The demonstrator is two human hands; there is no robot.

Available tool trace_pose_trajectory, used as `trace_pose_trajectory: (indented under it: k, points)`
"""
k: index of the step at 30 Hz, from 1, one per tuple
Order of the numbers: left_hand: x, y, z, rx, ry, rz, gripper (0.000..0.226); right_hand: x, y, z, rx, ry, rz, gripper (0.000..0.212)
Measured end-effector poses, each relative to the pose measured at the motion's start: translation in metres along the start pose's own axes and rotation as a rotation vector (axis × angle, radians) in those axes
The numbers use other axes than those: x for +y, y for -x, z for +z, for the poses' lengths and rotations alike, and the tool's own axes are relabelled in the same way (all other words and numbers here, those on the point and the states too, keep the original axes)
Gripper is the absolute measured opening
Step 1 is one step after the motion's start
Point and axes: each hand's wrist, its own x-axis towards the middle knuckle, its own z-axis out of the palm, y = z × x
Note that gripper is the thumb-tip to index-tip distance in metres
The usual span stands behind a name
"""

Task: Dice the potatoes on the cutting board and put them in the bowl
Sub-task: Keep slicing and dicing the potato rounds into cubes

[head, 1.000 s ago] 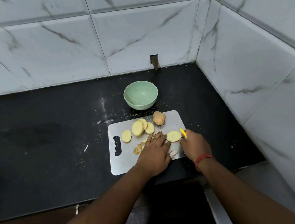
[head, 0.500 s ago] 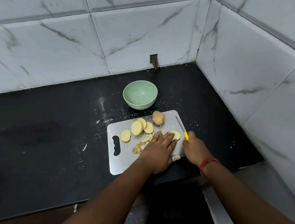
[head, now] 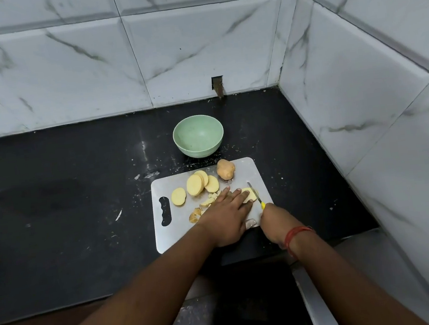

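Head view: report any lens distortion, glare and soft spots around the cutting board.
Head view: wide-angle bending curves the tile joints toward the edges; a pale streak of glare lies on the black counter left of the green bowl; the metal cutting board shines dully; the potato slices are fairly sharp, the small cut pieces near the left hand are soft.

Black counter [head: 52,207]: board [head: 248,166], bowl [head: 198,137].

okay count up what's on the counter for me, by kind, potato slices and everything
Round potato slices: 5, one under the left hand
Unpeeled potato piece: 1
Green bowl: 1
Cutting board: 1
Knife, in the right hand: 1
Total: 9, small cut bits not counted
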Motion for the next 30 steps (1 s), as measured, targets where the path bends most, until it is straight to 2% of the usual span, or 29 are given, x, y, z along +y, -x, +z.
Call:
trace_pose_trajectory:
  k: [4, 6, 12, 18, 30]
  points:
    - [-0.003, -0.001, 0.002, -0.008, -0.009, 0.006, 0.063, -0.004, 0.001, -0.001, -0.038, 0.037, 0.045, 0.028]
    - [-0.004, -0.001, 0.0, -0.007, -0.016, 0.007, 0.063, 0.003, 0.008, 0.002, -0.042, 0.028, 0.011, 0.029]
    - [-0.003, 0.0, 0.001, -0.002, -0.01, -0.002, 0.065, 0.034, 0.044, 0.027, -0.053, -0.038, 0.028, 0.02]
    - [-0.007, 0.007, 0.001, 0.043, 0.032, 0.006, 0.066, 0.03, 0.051, 0.015, 0.053, -0.124, -0.011, 0.016]
    - [-0.008, 0.004, -0.002, 0.011, -0.015, 0.021, 0.064, -0.008, 0.013, -0.001, -0.048, -0.02, 0.039, 0.032]
